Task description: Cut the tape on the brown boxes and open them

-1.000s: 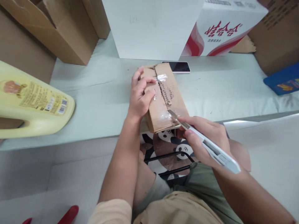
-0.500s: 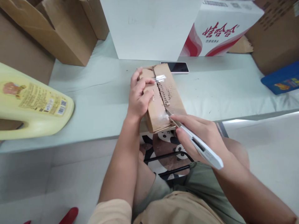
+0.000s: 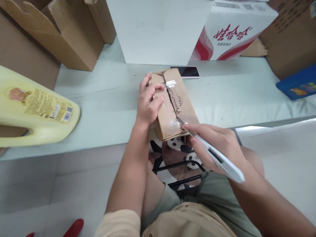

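Note:
A small brown cardboard box [image 3: 184,108] lies at the near edge of the table, partly over it. Its middle seam is dark and ragged, with clear tape across both ends. My left hand [image 3: 149,100] grips the box's left side, thumb and fingers on the top. In my right hand [image 3: 219,140] is a white utility knife [image 3: 217,154], closed fingers around its handle. The blade is out and its tip touches the seam near the taped near end. Whether the tip has gone through the tape I cannot tell.
Behind the box lies a phone [image 3: 189,71], just before a tall white box [image 3: 158,36]. A red-and-white carton [image 3: 229,36] stands back right, a blue packet [image 3: 297,84] at far right. On the left are a yellow jug [image 3: 49,115] and open cardboard boxes [image 3: 76,39].
My right hand and the utility knife have shifted slightly right and toward me, the knife's rear end most. The blade tip stays at the seam. My left hand keeps its hold.

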### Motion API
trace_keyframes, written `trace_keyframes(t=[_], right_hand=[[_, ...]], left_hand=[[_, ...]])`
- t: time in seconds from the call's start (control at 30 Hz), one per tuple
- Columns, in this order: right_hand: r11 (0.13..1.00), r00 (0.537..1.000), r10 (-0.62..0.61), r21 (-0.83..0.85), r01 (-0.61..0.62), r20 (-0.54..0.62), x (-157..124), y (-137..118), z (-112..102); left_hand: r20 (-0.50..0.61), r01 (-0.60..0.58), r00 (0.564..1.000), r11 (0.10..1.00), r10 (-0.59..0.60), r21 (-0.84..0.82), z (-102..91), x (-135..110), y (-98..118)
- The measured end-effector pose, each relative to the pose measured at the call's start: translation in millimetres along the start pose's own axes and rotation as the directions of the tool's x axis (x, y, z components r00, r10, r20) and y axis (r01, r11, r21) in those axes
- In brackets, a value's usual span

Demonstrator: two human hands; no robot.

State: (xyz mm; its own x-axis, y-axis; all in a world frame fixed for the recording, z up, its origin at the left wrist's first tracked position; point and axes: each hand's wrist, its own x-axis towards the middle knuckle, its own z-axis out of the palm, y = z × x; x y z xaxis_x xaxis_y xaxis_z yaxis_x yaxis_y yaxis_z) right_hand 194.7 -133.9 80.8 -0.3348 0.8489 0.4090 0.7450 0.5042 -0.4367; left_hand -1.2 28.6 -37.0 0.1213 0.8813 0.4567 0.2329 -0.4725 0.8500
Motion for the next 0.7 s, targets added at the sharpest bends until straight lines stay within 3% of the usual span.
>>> trace_keyframes(t=[0.27, 0.5, 0.7], right_hand=[[1.000, 1.000, -0.001, -0.015, 0.002, 0.028, 0.8, 3.2, 4.7], [0.998, 0.997, -0.035, -0.044, 0.038, 0.070, -3.7, 11.2, -14.0], [0.998, 0.992, -0.052, -0.012, 0.054, 0.116, 2.9, 28.6, -14.3]], left_hand=[[-0.001, 0.006, 1.000, 1.000, -0.006, 0.024, 1.5, -0.4, -0.7], [-0.032, -0.010, 0.999, 0.999, 0.012, 0.042, 16.6, -6.4, 5.4], [-0.091, 0.029, 0.996, 0.999, -0.025, 0.043, 22.2, -11.2, 14.2]])
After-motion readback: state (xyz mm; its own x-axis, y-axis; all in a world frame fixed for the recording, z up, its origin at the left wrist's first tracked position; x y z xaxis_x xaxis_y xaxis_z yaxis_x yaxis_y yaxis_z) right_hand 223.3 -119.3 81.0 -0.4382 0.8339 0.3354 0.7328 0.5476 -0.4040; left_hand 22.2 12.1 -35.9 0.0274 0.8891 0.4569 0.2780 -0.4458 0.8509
